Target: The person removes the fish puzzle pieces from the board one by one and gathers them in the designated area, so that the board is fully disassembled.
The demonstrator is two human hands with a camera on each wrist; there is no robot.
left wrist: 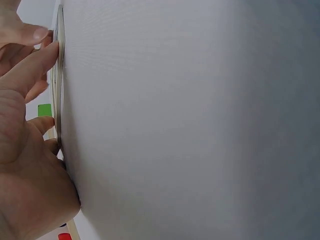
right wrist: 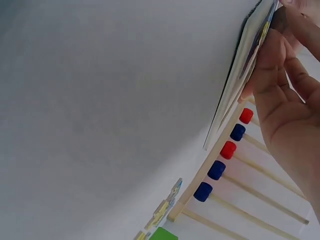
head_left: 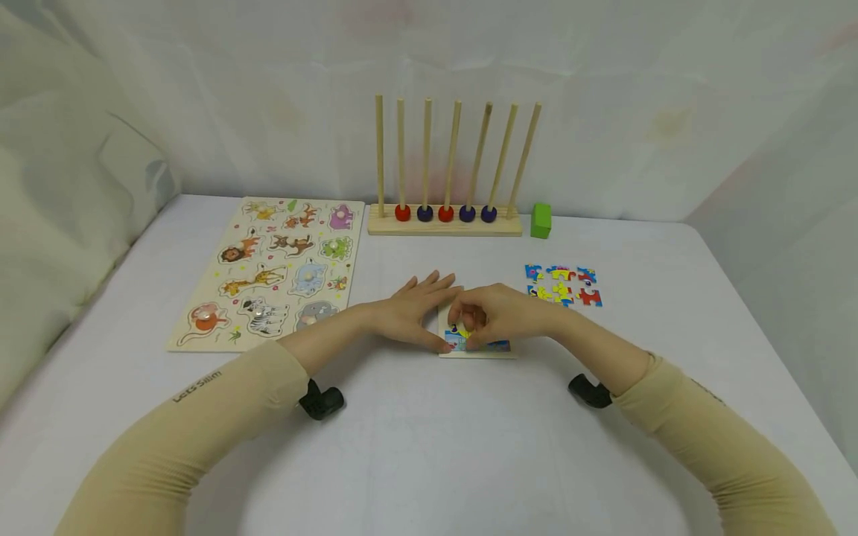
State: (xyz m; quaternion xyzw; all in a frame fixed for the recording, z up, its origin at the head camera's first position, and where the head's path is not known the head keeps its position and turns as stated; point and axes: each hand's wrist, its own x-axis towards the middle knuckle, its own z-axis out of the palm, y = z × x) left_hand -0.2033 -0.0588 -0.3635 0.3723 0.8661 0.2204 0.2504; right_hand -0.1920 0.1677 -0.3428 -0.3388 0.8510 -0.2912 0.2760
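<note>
A small jigsaw tray (head_left: 477, 356) lies in front of the person, a few blue and yellow pieces showing along its near part. My left hand (head_left: 410, 311) rests at the tray's left side, fingers spread and fairly straight, thumb at the near left corner. Over the tray, my right hand (head_left: 507, 314) has its fingers curled, thumb and index finger down on a jigsaw piece (head_left: 464, 334) and pinching it; the hand covers much of the tray. In the right wrist view, colourful pieces (right wrist: 261, 40) sit at the tray's surface beneath those fingertips.
Loose jigsaw pieces (head_left: 561, 284) lie right of the tray, behind the right forearm. Farther back stand a wooden peg rack (head_left: 445, 229) with red and blue beads and a green block (head_left: 541, 221). An animal peg puzzle board (head_left: 268, 257) lies on the left.
</note>
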